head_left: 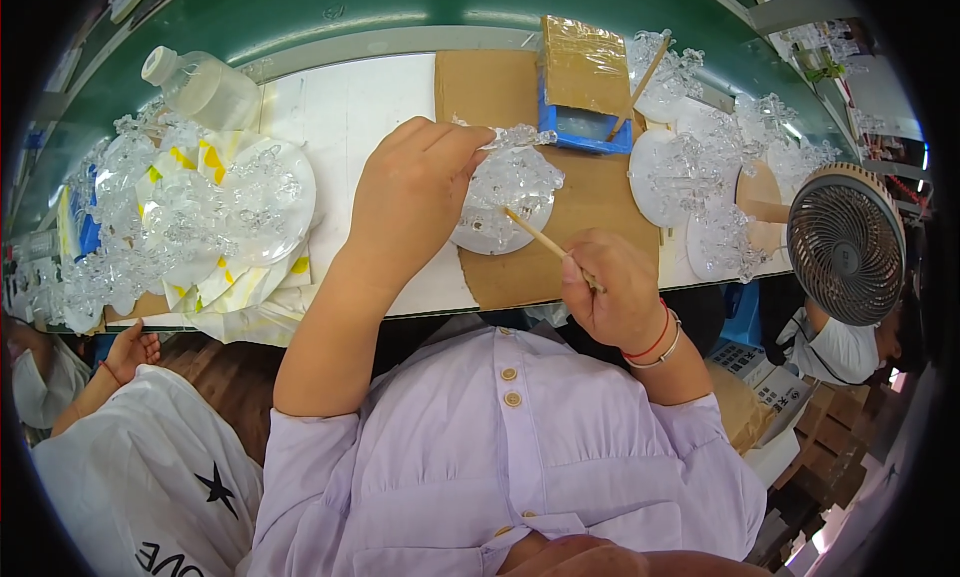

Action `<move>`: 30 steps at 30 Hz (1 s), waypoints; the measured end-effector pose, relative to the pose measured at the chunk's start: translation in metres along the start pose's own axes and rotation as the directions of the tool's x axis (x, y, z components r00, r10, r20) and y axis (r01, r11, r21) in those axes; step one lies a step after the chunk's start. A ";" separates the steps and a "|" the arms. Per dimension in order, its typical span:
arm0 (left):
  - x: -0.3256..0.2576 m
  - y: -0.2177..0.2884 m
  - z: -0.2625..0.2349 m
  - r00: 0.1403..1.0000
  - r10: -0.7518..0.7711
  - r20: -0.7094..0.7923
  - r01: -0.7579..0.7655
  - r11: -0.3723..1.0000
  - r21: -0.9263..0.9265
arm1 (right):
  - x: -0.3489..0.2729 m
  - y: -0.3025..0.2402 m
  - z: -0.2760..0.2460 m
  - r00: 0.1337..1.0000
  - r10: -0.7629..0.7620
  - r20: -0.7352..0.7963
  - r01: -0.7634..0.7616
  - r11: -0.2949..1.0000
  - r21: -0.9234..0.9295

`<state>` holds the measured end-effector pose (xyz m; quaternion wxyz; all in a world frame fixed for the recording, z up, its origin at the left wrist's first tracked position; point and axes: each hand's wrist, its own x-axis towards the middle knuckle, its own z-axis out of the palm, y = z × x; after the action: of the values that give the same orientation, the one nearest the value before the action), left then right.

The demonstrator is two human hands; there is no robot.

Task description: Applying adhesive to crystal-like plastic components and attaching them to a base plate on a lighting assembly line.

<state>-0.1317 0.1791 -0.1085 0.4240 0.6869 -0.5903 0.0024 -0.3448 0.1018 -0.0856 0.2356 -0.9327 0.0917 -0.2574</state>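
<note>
My left hand [425, 182] pinches a clear plastic piece [522, 136] above a white round plate [490, 241]. More clear pieces [508, 185] lie on that plate, under the fingers. In my right hand [612, 285] is a thin wooden stick [535, 233], gripped near its lower end. Its far tip points at the clear pieces on the plate; whether it touches them I cannot tell. Behind the plate stands a blue tray [590, 142], partly covered by a taped cardboard piece [585, 65], with a second wooden stick [640, 85] leaning in it.
Brown cardboard [590, 239] lies under the plate. A heap of clear pieces [255, 202] and a plastic bottle [200, 87] are at left. More white plates with clear pieces [690, 172] and a black fan [847, 245] stand at right. Another person's hand [130, 353] is at the table's left edge.
</note>
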 end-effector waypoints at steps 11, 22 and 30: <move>0.000 0.000 0.001 1.000 0.020 -0.011 -0.020 1.000 -0.010 | 0.019 0.011 -0.003 0.984 0.149 -0.094 -0.160 0.979 -0.123; 0.000 -0.001 0.003 0.999 0.049 -0.022 -0.049 0.999 0.010 | 0.032 0.010 -0.016 0.977 0.209 0.041 -0.204 0.973 -0.105; -0.002 -0.002 0.005 0.998 0.044 -0.035 -0.044 0.999 0.018 | 0.040 0.015 -0.020 0.963 0.253 0.092 -0.238 0.960 -0.149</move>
<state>-0.1334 0.1777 -0.1138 0.4283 0.6771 -0.5978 0.0287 -0.3225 0.0690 -0.0603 0.2061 -0.9407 0.2112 -0.1674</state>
